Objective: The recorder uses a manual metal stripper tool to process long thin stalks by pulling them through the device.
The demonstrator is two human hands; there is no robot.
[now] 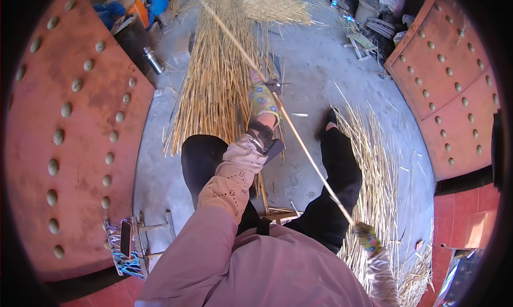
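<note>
A long pale reed stalk (310, 156) runs slantwise from the top of the view down to the lower right. My left hand (261, 96), in a flower-patterned glove, is stretched out ahead and closed around the stalk's middle. Right at those fingers is a small dark object (274, 86), whose kind I cannot make out. Low on the right, my right hand (368, 239), also gloved, is closed on the stalk near its lower end. Under and beyond my left hand lies a thick bundle of golden reed stalks (214, 87). Paler reeds (377, 168) lie beside my right leg.
Red studded door panels (80, 136) (449, 77) flank both sides. A low stool (155, 229) with a phone (125, 237) stands at left. A metal flask (154, 60) lies near the left panel. Buckets and clutter (368, 10) fill the far right.
</note>
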